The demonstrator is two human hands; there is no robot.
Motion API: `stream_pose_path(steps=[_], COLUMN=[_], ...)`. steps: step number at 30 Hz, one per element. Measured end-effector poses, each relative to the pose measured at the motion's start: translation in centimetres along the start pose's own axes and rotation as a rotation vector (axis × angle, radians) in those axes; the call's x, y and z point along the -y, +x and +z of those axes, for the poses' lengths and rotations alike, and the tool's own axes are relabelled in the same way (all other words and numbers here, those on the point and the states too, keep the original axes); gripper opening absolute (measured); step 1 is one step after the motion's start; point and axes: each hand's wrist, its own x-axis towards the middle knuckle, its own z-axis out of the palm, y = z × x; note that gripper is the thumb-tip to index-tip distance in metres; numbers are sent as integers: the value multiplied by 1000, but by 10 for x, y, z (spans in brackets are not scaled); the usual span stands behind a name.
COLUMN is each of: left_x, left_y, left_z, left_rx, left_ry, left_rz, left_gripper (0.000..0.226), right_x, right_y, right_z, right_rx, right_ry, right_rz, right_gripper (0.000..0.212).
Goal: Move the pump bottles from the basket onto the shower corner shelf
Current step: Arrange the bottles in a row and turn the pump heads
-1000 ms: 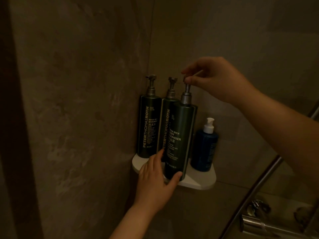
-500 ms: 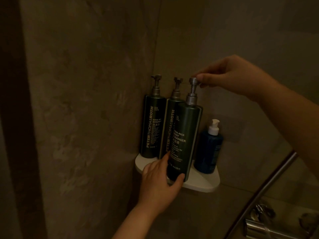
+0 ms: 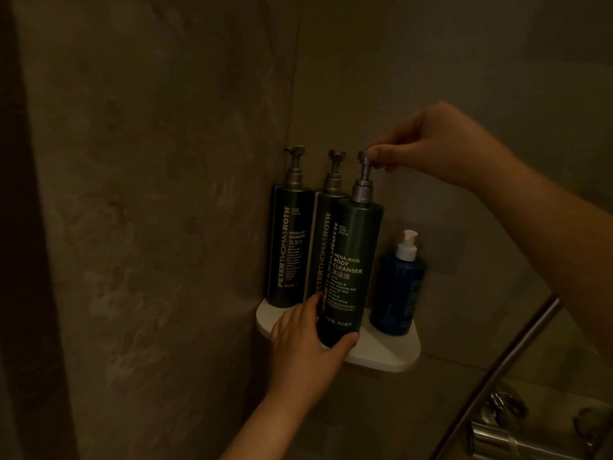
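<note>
Head view: three green pump bottles stand on the corner shelf; left grip clasps the body cleanser bottle, right grip pinches its pump; seemingly only release remains.

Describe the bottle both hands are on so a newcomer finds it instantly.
Find the white corner shelf where the two walls meet. Three tall dark green pump bottles stand there beside a short blue bottle. It is the frontmost green bottle, labelled BODY CLEANSER, left hand gripping its base, right hand pinching its pump head.
</note>
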Motion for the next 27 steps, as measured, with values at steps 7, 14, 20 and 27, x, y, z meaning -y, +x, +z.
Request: stream_pose_path(steps=[7,14,20,27], left_x=[-2,2,5,2], left_y=[2,6,6,6], left_z=[-6,-12,-14,-16], left_rx=[50,127,133,120], left_ry=[-31,-217,-215,-229], left_rz=[-8,-58,-60,-61], left_gripper=[77,69,63,53], right_x=[4,3,3,12], right_y=[3,5,11,19], right_z=[2,1,-3,-5], right_rx=[-32,45,151,106], right_ry=[-188,0,-7,-162], right_rz=[-49,-66,-29,18], right_gripper=[26,25,14,17])
